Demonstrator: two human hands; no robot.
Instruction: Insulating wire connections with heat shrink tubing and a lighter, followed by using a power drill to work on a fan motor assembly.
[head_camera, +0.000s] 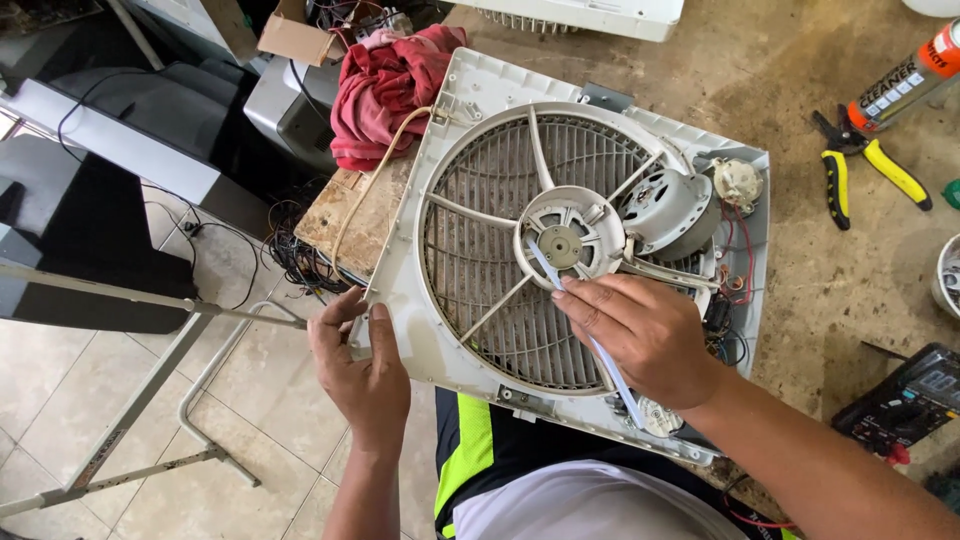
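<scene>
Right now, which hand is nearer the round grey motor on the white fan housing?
Right. The right hand rests on the grille just below the round grey motor, holding a thin white strip. The left hand grips the white fan housing at its far edge.

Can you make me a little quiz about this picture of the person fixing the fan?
1. True or false: the left hand grips the edge of the white fan housing.
2. What does the right hand hold against the round hub? A) yellow-handled pliers B) a thin white strip C) a red cloth
3. Fill in: the crumpled red cloth lies by the housing's far ____ corner.

Key:
1. True, thumb on top at the near left edge.
2. B, the thin white strip; the pliers lie untouched on the table.
3. Left.
</scene>
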